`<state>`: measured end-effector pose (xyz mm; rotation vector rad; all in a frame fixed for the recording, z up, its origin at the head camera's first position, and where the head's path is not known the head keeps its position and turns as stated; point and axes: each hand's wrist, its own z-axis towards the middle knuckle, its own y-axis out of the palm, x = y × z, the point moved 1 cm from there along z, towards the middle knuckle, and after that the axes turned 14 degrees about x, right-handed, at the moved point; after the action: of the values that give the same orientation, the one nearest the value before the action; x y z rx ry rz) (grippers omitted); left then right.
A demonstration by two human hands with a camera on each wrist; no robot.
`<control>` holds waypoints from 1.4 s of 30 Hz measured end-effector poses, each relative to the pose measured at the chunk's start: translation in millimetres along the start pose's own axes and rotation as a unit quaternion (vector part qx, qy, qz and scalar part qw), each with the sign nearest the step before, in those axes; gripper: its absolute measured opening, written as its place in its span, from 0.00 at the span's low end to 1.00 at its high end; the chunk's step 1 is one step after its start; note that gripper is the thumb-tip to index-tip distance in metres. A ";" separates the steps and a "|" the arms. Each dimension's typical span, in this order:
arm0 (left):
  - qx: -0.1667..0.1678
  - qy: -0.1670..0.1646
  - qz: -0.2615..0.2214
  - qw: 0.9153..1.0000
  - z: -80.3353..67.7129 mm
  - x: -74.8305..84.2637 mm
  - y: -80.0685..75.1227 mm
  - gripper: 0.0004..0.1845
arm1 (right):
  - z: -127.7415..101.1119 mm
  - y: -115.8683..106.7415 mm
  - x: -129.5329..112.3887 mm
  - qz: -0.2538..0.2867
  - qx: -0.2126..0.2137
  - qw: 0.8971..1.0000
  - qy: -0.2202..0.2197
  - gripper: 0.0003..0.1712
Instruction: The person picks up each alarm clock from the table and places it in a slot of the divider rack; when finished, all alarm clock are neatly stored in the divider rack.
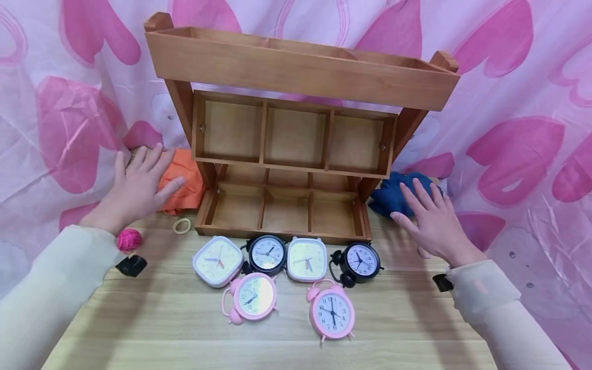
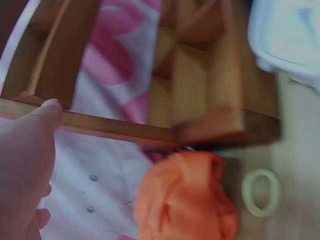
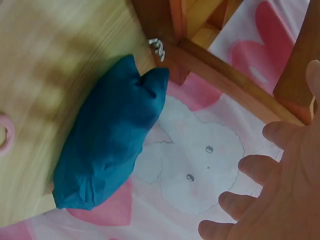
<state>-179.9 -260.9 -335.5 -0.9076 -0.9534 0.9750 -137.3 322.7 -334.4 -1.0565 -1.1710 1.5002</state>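
Wooden shelf rack (image 1: 296, 139), three tiers with divided compartments, stands at the back of the desk (image 1: 277, 329) against a pink heart-print curtain (image 1: 509, 103); all places below are given from this rack. Left hand (image 1: 139, 187): at the rack's left foot, fingers straight and spread, lying flat on the orange cloth bundle (image 1: 185, 187); its grip is wide and closes on nothing. Orange cloth bundle: touching the rack's lower left post, resting on the desk edge. Right hand (image 1: 427, 221): at the rack's right foot, fingers likewise extended and relaxed, fingertips over the blue cloth bundle (image 1: 393, 198); grip wide, nothing clasped, and whether they press the cloth cannot be told. Blue cloth bundle: just beside the rack's lower right post. Pale ring band (image 1: 182, 225): just in front of the rack's left corner, near the orange bundle. Pink yarn ball (image 1: 129, 239) and small black object (image 1: 131, 265): further left and forward of that corner. Six alarm clocks directly in front of the rack: two white square clocks (image 1: 217, 260), two black round clocks (image 1: 362, 260), and, nearer the viewer, two pink twin-bell clocks (image 1: 331, 311).
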 end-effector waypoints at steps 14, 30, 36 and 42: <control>0.078 -0.206 -0.411 0.885 45.3 20.0 9.1 0.35 | -48.7 49.7 -36.5 0.092 0.051 0.994 -0.014 0.53; 0.132 -0.236 -0.598 0.754 64.9 30.7 32.5 0.30 | -85.1 105.3 -53.5 0.189 0.033 0.978 0.076 0.58; 0.148 -0.230 -0.597 0.754 64.6 26.8 36.1 0.28 | -83.8 111.3 -55.0 0.189 0.015 0.976 0.106 0.59; 0.164 -0.247 -0.591 0.750 64.6 30.2 37.1 0.24 | -85.1 112.9 -52.4 0.198 0.009 0.971 0.134 0.57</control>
<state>-241.5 -209.8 -342.7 0.3677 -1.4425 0.2021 -62.2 274.1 -455.8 -1.4923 -0.7855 1.5999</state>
